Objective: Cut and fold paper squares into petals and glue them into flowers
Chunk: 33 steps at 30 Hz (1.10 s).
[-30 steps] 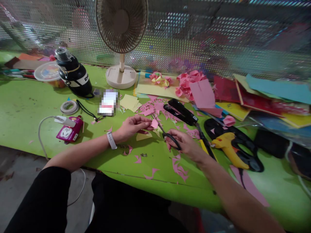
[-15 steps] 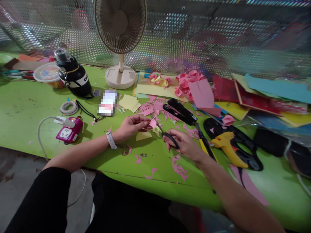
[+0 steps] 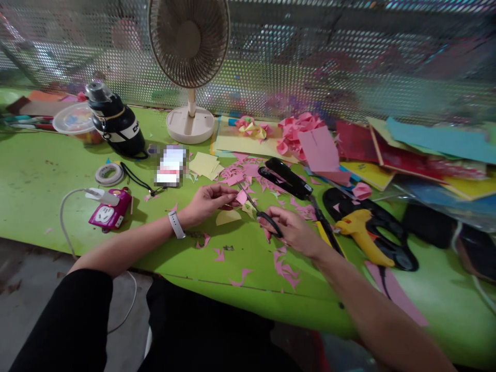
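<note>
Between the thumb and fingers of my left hand is a small piece of pink paper. My right hand is closed around the black handles of a pair of scissors. The blades point up and left, with their tips beside the pink piece; whether they touch it I cannot tell. Pink paper scraps lie on the green table in front of my hands, and more are piled behind them. A yellow paper piece rests just below my left fingers.
Behind my right hand are a black stapler and a yellow glue gun. To the left stand a black bottle, a phone, a tape roll and a purple power adapter. A fan stands at the back.
The pink piece in my left fingers has turned slightly and now looks more rounded at its edge. Both hands stay almost in place; the view has shifted slightly.
</note>
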Each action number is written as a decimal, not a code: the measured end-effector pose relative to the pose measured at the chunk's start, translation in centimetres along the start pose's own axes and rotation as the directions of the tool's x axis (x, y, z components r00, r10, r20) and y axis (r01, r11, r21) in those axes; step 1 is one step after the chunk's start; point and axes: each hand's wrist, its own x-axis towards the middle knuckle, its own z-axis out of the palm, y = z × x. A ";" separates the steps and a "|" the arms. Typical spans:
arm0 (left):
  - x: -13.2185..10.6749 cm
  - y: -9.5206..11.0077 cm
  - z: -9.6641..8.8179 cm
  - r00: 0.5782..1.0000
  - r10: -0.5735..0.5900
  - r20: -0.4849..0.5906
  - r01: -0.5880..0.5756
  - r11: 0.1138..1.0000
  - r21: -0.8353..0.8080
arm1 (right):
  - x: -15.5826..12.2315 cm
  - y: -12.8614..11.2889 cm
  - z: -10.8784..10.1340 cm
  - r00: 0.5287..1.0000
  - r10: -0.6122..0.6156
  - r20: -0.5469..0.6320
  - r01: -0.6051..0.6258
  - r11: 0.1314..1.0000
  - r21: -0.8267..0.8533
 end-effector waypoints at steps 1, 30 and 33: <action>0.0 0.0 0.0 1.000 0.002 0.003 -0.002 1.000 -0.002 | 0.0 0.0 0.0 1.000 -0.001 0.000 0.001 1.000 -0.001; -0.3 0.3 0.0 0.998 -0.036 0.053 0.046 0.980 -0.194 | 2.5 2.9 -4.8 0.933 -0.036 -0.359 -0.291 0.514 -0.807; -0.4 0.5 0.2 0.996 -0.061 0.067 0.074 0.972 -0.224 | 2.5 2.6 -4.9 0.935 0.016 -0.355 -0.315 0.498 -0.808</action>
